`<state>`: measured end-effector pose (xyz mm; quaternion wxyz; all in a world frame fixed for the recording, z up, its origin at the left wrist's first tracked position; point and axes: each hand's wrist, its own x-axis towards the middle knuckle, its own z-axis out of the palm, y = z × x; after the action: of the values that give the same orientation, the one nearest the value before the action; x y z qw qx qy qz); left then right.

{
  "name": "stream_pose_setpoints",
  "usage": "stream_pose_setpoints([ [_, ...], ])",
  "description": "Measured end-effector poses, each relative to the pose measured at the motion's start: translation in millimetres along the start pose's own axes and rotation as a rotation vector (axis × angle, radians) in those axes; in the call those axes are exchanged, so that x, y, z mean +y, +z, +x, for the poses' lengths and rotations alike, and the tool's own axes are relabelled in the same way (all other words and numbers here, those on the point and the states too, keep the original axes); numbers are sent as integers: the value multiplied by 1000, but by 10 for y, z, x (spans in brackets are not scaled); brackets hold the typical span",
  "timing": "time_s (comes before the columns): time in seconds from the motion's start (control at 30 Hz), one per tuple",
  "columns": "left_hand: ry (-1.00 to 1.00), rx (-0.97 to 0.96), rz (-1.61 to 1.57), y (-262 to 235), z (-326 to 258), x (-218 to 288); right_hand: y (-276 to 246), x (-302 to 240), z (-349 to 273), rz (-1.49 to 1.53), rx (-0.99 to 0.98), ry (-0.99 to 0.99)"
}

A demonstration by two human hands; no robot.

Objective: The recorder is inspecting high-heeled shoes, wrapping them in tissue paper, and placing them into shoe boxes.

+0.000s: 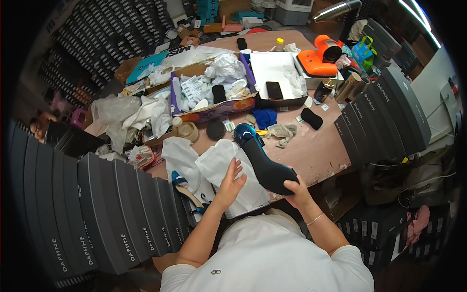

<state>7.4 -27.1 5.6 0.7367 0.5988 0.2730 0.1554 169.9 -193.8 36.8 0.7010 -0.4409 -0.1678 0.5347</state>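
Note:
My right hand (pixel 295 191) grips the front end of a blue shoe (pixel 261 156) turned sole up, its dark sole facing me and its shiny blue heel pointing away over the table (pixel 311 151). My left hand (pixel 229 182) is spread flat on a white dust bag (pixel 228 170) lying on the near table edge, just left of the shoe. A second blue shoe (pixel 182 187) with a tan insole lies on white paper left of that hand, against the boxes.
Rows of dark grey shoe boxes (pixel 107 209) stand on my left and another stack (pixel 384 117) on my right. An open cardboard box (pixel 214 92) of crumpled paper, a white box with a phone (pixel 274 90), an orange device (pixel 318 58) and dark pads sit farther back.

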Motion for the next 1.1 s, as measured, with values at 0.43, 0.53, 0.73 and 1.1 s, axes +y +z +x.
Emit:
stream_pose_setpoints([
  [0.43,-47,-10,-932,-38,-303,55,638,439,378,-1179,-182,-647],
  [0.53,77,248,-667,206,-444,153,709,419,446,-1032,-194,-507],
  [0.73,377,435,-455,82,-385,204,792,600,257,-784,-99,-212],
  [1.1,-111,120,-1113,-155,-347,-19,908,241,401,-1414,-261,-639],
])
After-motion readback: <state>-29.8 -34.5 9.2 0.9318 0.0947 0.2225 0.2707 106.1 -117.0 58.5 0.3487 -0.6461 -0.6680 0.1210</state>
